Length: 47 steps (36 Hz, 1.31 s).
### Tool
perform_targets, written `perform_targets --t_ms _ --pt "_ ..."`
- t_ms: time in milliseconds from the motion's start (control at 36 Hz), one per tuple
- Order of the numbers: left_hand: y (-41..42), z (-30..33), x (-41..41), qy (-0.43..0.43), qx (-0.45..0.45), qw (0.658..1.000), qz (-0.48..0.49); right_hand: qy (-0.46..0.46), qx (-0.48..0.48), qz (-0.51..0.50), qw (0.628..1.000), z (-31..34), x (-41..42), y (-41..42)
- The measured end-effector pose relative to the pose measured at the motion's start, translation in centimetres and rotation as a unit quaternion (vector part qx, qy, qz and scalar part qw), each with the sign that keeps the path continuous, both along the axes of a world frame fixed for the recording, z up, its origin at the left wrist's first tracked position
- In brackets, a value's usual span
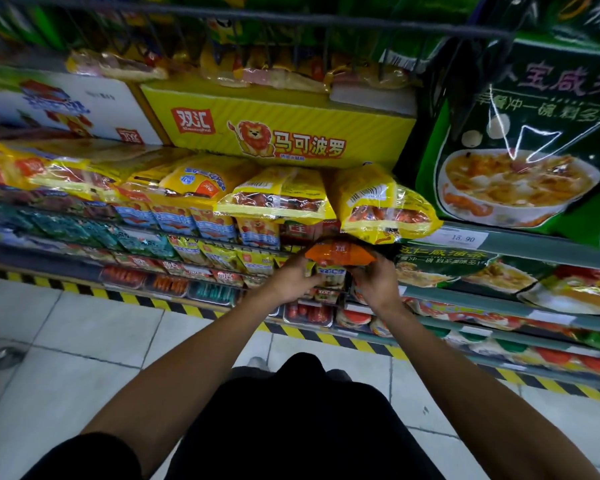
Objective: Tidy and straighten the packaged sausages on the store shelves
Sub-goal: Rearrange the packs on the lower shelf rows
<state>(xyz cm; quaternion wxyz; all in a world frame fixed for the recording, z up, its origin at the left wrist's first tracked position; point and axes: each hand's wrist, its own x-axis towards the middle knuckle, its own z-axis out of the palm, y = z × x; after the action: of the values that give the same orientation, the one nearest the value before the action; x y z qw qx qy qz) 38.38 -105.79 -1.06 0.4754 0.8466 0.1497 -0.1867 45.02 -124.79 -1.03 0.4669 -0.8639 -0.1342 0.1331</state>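
Store shelves (534, 242) stretched across far side, filled with packaged sausages. Yellow carton (278, 129) with lion picture placed on upper shelf. Yellow sausage bags (278, 199) laid in row just below carton. Orange sausage pack (338, 254) gripped at both ends, left hand (291, 282) and right hand (378, 284) curled around it, held in front of middle shelf, under yellow bags.

Orange sausage pack (340, 253), as I see it: glossy, bowed upward, held at the shelf front below yellow sausage packs (278, 195), which lie flat in an overlapping row, some overhanging the shelf (548, 242) edge.
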Motion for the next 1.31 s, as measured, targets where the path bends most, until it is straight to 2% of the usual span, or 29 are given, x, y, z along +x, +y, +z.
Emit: perform_targets --t_ms 194,306,556,667,806,944,1083,1306 --pt "1.5 0.1 -2.6 -0.147 0.015 0.989 0.013 -0.012 0.034 0.006 0.999 1.6 -1.4 -0.3" --pt "3.0 -0.2 -4.2 -0.188 0.019 0.982 0.030 0.008 0.040 0.008 0.999 1.9 -3.0 0.3" --pt "8.1 0.5 -7.1 -0.160 -0.001 0.987 0.000 0.093 0.112 -0.032 0.989 1.9 -6.5 3.6" --pt "10.4 1.0 -7.6 -0.109 -0.028 0.994 0.011 0.118 0.115 -0.034 0.986 1.8 -8.0 5.1" --pt "13.0 1.1 -8.4 -0.046 -0.068 0.996 0.019 0.145 0.177 -0.059 0.972 1.6 -9.7 6.7" --pt "13.2 2.2 -9.3 -0.049 -0.104 0.989 0.088 0.211 0.186 -0.095 0.955 1.6 -10.8 7.7" --pt "12.9 1.9 -9.4 -0.040 -0.147 0.975 0.163 0.294 0.245 -0.112 0.917 1.6 -10.6 7.4" --pt "12.0 3.1 -8.9 -0.044 -0.189 0.951 0.239 0.330 0.210 -0.145 0.909 0.7 -9.6 4.9"
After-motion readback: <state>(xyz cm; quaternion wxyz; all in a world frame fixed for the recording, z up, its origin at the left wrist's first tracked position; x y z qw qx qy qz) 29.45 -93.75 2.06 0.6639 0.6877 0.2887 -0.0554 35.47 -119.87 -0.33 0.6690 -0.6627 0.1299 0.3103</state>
